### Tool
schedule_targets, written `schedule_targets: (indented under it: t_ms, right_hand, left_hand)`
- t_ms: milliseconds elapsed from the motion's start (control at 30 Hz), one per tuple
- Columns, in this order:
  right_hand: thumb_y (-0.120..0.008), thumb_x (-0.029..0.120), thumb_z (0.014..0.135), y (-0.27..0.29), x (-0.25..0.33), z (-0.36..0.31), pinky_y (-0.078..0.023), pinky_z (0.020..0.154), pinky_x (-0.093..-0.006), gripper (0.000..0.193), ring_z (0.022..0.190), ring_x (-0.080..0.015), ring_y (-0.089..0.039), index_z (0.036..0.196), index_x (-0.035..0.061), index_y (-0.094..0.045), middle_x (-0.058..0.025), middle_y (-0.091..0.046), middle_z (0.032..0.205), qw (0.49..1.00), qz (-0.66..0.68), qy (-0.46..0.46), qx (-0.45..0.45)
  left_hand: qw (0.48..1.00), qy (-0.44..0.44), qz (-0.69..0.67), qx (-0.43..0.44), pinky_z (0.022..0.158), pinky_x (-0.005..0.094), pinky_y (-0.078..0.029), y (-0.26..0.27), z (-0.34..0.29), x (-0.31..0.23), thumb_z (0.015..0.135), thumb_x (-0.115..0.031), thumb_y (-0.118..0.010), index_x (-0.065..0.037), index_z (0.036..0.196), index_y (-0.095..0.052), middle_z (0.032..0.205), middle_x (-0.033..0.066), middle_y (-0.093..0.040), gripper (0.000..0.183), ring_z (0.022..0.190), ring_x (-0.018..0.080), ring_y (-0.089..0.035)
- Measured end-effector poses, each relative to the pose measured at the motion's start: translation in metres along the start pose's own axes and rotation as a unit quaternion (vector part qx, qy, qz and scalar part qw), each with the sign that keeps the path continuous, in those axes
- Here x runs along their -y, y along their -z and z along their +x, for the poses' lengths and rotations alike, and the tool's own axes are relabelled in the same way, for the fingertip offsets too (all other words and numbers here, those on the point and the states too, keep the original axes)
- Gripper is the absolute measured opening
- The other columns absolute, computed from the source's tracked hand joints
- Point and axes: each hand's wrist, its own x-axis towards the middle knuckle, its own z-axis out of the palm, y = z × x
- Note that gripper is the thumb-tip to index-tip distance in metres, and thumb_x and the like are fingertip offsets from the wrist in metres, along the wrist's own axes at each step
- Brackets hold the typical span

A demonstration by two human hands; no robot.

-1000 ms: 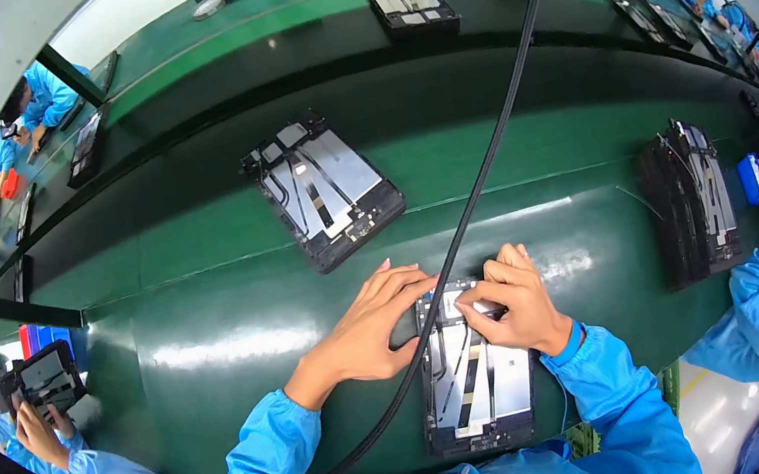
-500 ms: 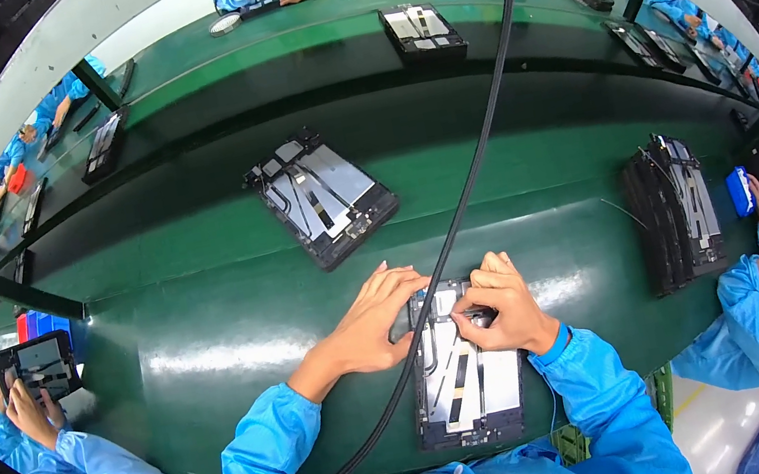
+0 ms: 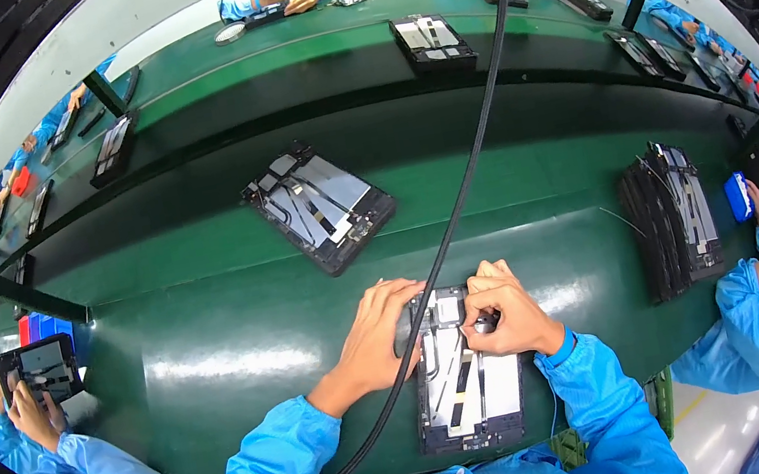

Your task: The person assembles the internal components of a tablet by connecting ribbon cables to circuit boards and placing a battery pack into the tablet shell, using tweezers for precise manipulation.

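An opened tablet (image 3: 499, 390) lies in front of me, its light panels, dark strips and black frame exposed. My left hand (image 3: 380, 335) rests against its upper left edge, fingers stretched toward the top corner and thumb along the side. Over the upper right part, my right hand (image 3: 507, 312) is closed in a pinch, fingertips down at the tablet's inside. A small dark round thing shows under those fingers; I cannot make out what it is or what the pinch holds. A black cable crosses the view in front of the tablet's left edge.
Another opened tablet (image 3: 321, 209) lies farther up the green table (image 3: 220, 311). A stack of opened tablets (image 3: 669, 221) stands at the right. The black cable (image 3: 458, 220) hangs across the view. Beside me at left, a co-worker holds a tablet (image 3: 39, 369); others sit across the far bench.
My right hand has shifted slightly within the tablet's upper part, its fingers still pinched. My left hand stays by the upper left edge, a little lower. The view has tilted slightly.
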Motion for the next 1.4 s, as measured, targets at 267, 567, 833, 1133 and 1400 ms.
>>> schedule_targets:
  t_ms: [267, 567, 833, 1133, 1400]
  right_hand:
    - [-0.081, 0.011, 0.065, -0.001, -0.003, -0.003, -0.03, 0.081, -0.0401, 0.015, 0.078, -0.0233, -0.045, 0.066, 0.0104, -0.066, -0.0024, -0.043, 0.072, 1.0, -0.014, 0.021, -0.002]
    - [-0.08, 0.01, 0.065, -0.002, -0.008, -0.008, -0.033, 0.082, -0.0413, 0.015, 0.081, -0.0256, -0.047, 0.069, 0.011, -0.066, -0.0032, -0.048, 0.073, 0.999, -0.01, 0.039, -0.021]
    - [-0.079, 0.01, 0.063, 0.01, -0.014, -0.019, -0.034, 0.083, -0.0418, 0.015, 0.081, -0.0266, -0.047, 0.066, 0.0095, -0.064, -0.0048, -0.048, 0.072, 0.998, 0.005, 0.045, -0.054]
    - [-0.079, 0.008, 0.064, 0.02, -0.019, -0.026, -0.031, 0.08, -0.0422, 0.017, 0.078, -0.0261, -0.044, 0.066, 0.0099, -0.062, -0.0039, -0.047, 0.07, 0.997, -0.003, 0.048, -0.065]
    - [-0.08, 0.008, 0.068, 0.034, -0.026, -0.034, -0.038, 0.065, -0.0407, 0.014, 0.072, -0.0254, -0.049, 0.067, 0.0058, -0.066, -0.0067, -0.052, 0.069, 0.997, 0.077, -0.023, 0.016]
  left_hand:
    - [0.98, -0.112, 0.134, -0.096, 0.1, 0.0509, -0.055, -0.015, -0.027, -0.002, 0.074, -0.003, -0.076, -0.004, 0.108, -0.077, 0.108, 0.0123, -0.067, 0.035, 0.106, 0.0353, -0.067]
    - [0.977, -0.069, 0.173, -0.099, 0.1, 0.0519, -0.051, -0.023, -0.025, -0.029, 0.081, -0.003, -0.074, -0.001, 0.11, -0.072, 0.108, 0.0141, -0.067, 0.029, 0.104, 0.0368, -0.066]
    - [0.976, -0.067, 0.182, -0.096, 0.097, 0.0518, -0.051, -0.025, -0.025, -0.025, 0.081, -0.006, -0.075, -0.002, 0.111, -0.071, 0.105, 0.0137, -0.066, 0.031, 0.102, 0.0368, -0.065]
    - [0.95, -0.242, 0.196, 0.005, 0.109, 0.052, -0.053, -0.008, 0.005, -0.004, 0.077, -0.018, -0.084, -0.012, 0.108, -0.084, 0.115, 0.0075, -0.075, 0.032, 0.112, 0.0272, -0.069]
    - [0.972, -0.179, 0.132, 0.074, 0.113, 0.0549, -0.047, -0.028, 0.011, -0.032, 0.085, -0.027, -0.082, -0.013, 0.108, -0.085, 0.112, 0.008, -0.068, 0.027, 0.111, 0.0313, -0.062]
